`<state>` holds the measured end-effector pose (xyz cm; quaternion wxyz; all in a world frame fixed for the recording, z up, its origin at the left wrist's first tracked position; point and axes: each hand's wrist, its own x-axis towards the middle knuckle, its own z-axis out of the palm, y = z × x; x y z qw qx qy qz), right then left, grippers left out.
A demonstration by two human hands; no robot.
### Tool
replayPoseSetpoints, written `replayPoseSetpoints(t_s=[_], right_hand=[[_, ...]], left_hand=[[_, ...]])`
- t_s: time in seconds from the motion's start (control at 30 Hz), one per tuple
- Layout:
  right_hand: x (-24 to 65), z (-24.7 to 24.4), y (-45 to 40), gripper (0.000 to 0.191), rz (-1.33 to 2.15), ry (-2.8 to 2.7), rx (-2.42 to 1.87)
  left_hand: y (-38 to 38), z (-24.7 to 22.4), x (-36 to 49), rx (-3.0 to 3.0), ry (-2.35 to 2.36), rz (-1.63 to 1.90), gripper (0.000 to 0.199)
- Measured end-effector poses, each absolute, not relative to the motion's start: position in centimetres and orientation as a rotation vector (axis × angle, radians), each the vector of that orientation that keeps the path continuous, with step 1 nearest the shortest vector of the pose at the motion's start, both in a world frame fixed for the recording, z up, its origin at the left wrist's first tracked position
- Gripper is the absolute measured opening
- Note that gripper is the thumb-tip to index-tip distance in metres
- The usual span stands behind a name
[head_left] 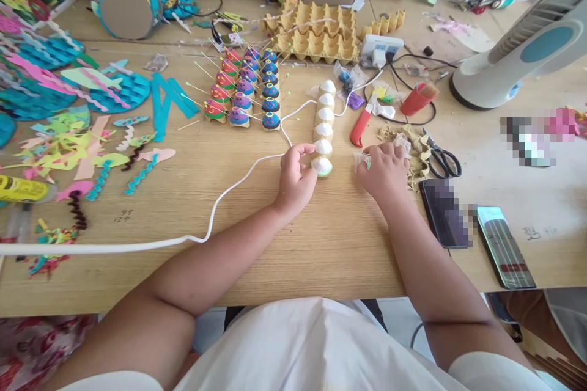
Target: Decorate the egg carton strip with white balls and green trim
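We count six cups with white tops in one row (pixel 326 115), three rows of painted cups (pixel 246 86), two phones (pixel 443 211), one pair of scissors (pixel 443 159), one fan (pixel 532 43) and one red cup (pixel 419 98). The white-topped row runs straight away from us in the middle of the desk (pixel 275 256), between our two hands. Its tops look round, white and a bit rough, its sides are pale tan, and the nearest cup has green near its bottom edge. Our left hand (pixel 298 177) has its thumb and pointing finger bent by the near end of the row, but we cannot tell if they pinch it. Our right hand (pixel 387 174) is bent down over a little clear bag (pixel 361 162) with some green in it, and we cannot tell if it pinches the bag
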<state>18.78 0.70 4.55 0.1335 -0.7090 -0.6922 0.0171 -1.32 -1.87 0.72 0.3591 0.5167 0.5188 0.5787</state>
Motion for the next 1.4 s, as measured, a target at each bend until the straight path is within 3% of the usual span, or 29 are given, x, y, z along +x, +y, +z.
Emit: replayPoseSetpoints(t_s=[0.27, 0.5, 0.63, 0.77, 1.07, 1.4], right_hand=[[18.7, 4.9, 0.7, 0.039, 0.075, -2.031, -2.162], [19.1, 4.6, 1.2, 0.033, 0.1, -1.992, -2.156], [19.2, 4.6, 1.2, 0.027, -0.004, -1.875, -1.892], [18.0, 4.3, 0.4, 0.017, 0.029, -1.859, -1.357], [15.8, 4.2, -1.4, 0.013, 0.129, -1.87, -0.943], [16.2, 3.7, -0.9, 0.017, 0.297, -1.903, -0.834]], left_hand=[[-1.8, 0.6, -1.3, 1.324, 1.355, 1.497, 0.044], [-1.4, -0.4, -1.4, 1.392, 1.385, 1.535, 0.045], [-1.6, -0.1, -1.6, 1.514, 1.371, 1.575, 0.035], [-2.2, 1.3, -1.7, 1.813, 1.331, 1.623, 0.004], [-3.2, 2.6, -1.7, 2.056, 1.349, 1.548, 0.019], [-3.4, 2.7, -1.7, 2.048, 1.36, 1.576, 0.009]])
